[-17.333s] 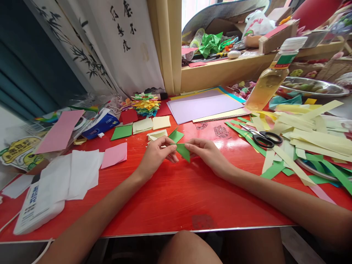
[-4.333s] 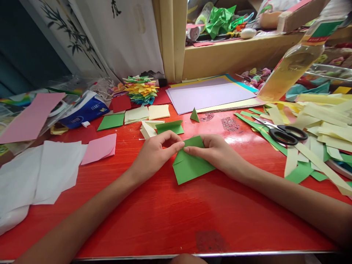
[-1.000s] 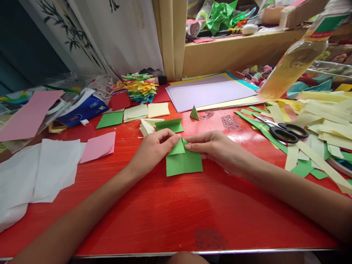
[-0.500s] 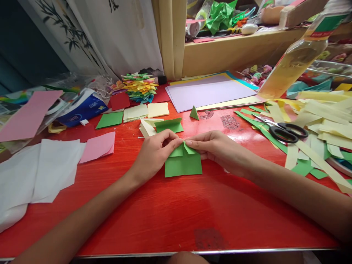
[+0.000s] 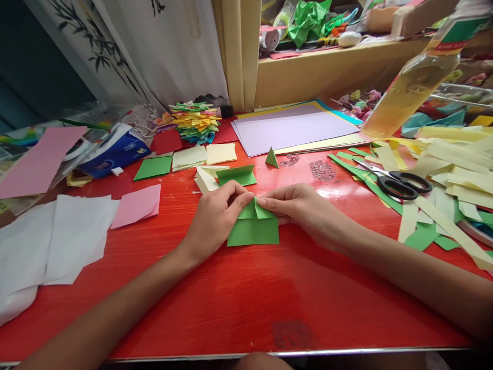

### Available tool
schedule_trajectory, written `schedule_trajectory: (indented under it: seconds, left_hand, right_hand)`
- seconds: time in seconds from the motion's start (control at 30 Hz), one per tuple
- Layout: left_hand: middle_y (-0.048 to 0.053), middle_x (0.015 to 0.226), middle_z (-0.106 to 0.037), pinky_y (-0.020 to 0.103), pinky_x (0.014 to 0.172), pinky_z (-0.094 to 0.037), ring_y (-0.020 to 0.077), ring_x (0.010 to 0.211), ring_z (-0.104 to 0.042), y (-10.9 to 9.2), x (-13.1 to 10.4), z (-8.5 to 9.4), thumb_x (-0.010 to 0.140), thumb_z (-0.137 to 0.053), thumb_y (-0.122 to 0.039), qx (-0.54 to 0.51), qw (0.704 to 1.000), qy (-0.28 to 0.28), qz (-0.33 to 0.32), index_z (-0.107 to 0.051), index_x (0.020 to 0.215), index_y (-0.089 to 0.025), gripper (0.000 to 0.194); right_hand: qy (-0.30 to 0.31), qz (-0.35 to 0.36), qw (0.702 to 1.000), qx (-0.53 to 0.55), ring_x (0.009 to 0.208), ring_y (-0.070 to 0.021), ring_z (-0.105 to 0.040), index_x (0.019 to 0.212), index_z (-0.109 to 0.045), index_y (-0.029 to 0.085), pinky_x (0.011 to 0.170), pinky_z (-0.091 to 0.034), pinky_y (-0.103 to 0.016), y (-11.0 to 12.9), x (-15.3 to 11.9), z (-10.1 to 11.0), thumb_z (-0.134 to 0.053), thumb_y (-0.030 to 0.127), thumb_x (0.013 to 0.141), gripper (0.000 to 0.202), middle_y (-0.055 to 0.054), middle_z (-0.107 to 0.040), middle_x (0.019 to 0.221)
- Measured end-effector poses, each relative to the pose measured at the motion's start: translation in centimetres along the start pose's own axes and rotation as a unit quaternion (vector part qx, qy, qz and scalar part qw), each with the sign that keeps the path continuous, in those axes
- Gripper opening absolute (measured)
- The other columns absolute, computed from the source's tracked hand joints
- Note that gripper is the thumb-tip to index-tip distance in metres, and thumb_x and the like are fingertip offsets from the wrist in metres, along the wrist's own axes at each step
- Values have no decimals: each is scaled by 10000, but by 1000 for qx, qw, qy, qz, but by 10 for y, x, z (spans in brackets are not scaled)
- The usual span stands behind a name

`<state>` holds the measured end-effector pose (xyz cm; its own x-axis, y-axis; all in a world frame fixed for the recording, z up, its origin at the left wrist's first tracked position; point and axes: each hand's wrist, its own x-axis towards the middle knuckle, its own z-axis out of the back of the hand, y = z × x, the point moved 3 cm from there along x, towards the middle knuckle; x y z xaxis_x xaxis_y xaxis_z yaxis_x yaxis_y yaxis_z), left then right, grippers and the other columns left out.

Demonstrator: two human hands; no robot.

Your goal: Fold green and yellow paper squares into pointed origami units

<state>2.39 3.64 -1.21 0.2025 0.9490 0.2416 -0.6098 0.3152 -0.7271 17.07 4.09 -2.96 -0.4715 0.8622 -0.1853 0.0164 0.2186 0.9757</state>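
Observation:
A green paper [image 5: 252, 231] with folded flaps along its top is held between both hands, over the middle of the red table [image 5: 215, 298]. My left hand [image 5: 221, 210] pinches its upper left part between thumb and fingers. On the upper right flap, my right hand [image 5: 295, 204] grips with thumb above and fingers behind. The thumbs nearly meet at the slit between the flaps. Just beyond the hands lie a folded green piece [image 5: 236, 176] and a folded cream piece [image 5: 210, 177]. A small green paper pyramid [image 5: 271, 158] stands farther back.
Black-handled scissors [image 5: 400, 185] lie on paper strips [image 5: 454, 164] at the right, near a tilted-looking bottle [image 5: 412, 87]. Large paper sheets [image 5: 292, 128] are at the back. Pink paper [image 5: 136, 205], white sheets [image 5: 77, 236] and a blue packet [image 5: 115, 151] sit left.
The green paper has shifted slightly left and up with the hands. The right flap now lies flatter, with my right thumb on it.

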Motion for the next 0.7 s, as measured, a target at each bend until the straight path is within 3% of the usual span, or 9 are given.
schedule_trajectory:
  seconds: [0.4,0.7]
  left_hand:
    - [-43,621,-490,203,547,-326,77,571,-411,0,1,-2,830,-465,-356,-17,1000,1,8,-532,715,-175,225]
    - [-19,656,-489,208,534,-334,98,608,-423,3,4,-2,787,-501,-402,-82,994,65,16,-523,713,-170,245]
  right_hand:
    - [-37,21,994,-104,713,-173,-583,700,-628,148,628,-429,-282,2,-1,2,-580,425,725,282,-42,-628,711]
    - [-44,79,974,-208,609,-120,-500,743,-654,152,526,-343,-241,4,-2,2,-521,442,762,320,-16,-604,687]
